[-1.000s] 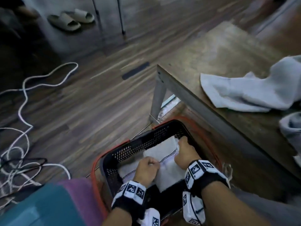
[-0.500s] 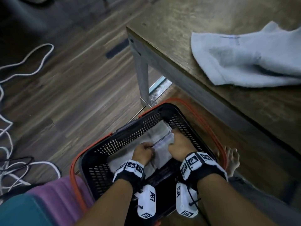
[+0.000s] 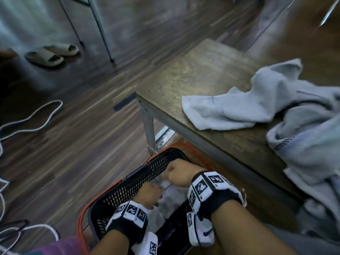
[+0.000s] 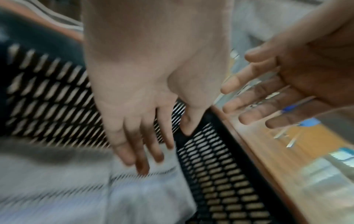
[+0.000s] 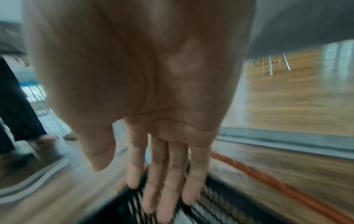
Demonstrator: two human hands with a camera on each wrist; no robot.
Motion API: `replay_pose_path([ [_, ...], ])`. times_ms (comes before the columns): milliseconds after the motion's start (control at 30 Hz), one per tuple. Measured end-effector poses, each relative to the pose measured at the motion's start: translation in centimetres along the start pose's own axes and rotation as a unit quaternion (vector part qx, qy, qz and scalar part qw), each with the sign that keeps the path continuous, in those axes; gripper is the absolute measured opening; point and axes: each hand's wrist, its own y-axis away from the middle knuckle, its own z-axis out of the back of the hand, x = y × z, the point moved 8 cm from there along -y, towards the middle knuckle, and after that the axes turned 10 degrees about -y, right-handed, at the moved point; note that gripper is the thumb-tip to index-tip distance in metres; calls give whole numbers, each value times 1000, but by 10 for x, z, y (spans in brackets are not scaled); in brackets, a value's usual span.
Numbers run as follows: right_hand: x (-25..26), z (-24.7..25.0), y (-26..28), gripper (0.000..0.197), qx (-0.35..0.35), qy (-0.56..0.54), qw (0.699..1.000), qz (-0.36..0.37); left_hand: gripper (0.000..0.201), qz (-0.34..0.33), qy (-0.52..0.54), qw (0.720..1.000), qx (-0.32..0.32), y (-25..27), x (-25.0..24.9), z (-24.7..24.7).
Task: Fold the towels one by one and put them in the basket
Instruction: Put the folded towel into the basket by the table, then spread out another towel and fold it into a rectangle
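Over basket (image 3: 156, 168), both hands empty.

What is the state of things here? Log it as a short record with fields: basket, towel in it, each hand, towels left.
basket: black mesh basket with orange handles, on the floor beside the table
towel in basket: folded white towel lying on the bottom
left hand: left hand in the basket, fingers straight, just above or touching the towel
right hand: right hand over the basket's far end, fingers straight, holding nothing
towels left: crumpled towels on the table, unfolded
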Motion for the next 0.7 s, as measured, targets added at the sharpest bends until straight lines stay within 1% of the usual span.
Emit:
replay_pose_path([
  [67, 32, 27, 34, 41, -35, 40, 998, 29, 23, -29, -13, 997, 71, 32, -31, 8],
  [100, 48, 43, 54, 41, -55, 49, 996, 49, 23, -54, -31, 994, 93, 48, -52, 14],
  [133, 63, 62, 76, 40, -76, 56, 993, 73, 22, -86, -55, 990, 96, 63, -74, 22],
  [167, 76, 82, 102, 40, -103, 66, 988, 94, 21, -121, -80, 986, 83, 78, -98, 30],
  [233, 95, 125, 158, 45, -175, 85, 972, 131, 20, -195, -113, 974, 25, 108, -148, 50],
  [333, 93, 187, 241, 40, -284, 52, 939, 187, 24, -322, -118, 938, -46, 159, -233, 62],
  [400, 71, 220, 282, 33, -357, 19, 913, 196, 29, -378, -136, 913, -77, 182, -278, 57],
  [433, 51, 235, 307, 30, -399, 2, 897, 192, 29, -405, -162, 896, -85, 196, -303, 46],
  [500, 5, 255, 340, 25, -462, -32, 868, 178, 27, -442, -211, 867, -90, 213, -341, 19],
  [567, -45, 265, 359, 22, -502, -63, 848, 158, 32, -450, -249, 854, -80, 217, -364, -15],
  [633, -96, 268, 364, 19, -523, -84, 839, 130, 44, -443, -309, 838, -81, 216, -376, -46],
  [667, -119, 266, 363, 18, -528, -90, 837, 112, 46, -440, -350, 822, -92, 214, -378, -59],
  [700, -141, 262, 361, 18, -530, -94, 838, 94, 46, -438, -393, 801, -111, 211, -379, -71],
])
